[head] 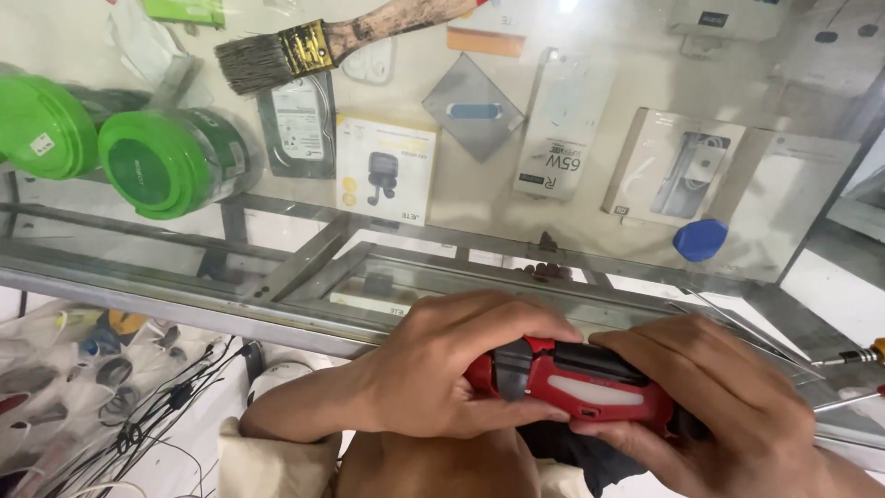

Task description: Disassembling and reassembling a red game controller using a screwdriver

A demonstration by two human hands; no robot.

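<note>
Red tool ends hidden under left hand and right hand; paintbrush handle cut by top edge.

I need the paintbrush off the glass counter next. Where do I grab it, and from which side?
Take the brush by its bare wooden handle, coming from above with fingers across its width. It lies flat on the glass, bristles pointing left and handle running up to the right, partly out of frame. The handle is long, narrow and free of neighbours; bristles and the metal ferrule give a poorer hold.
</note>
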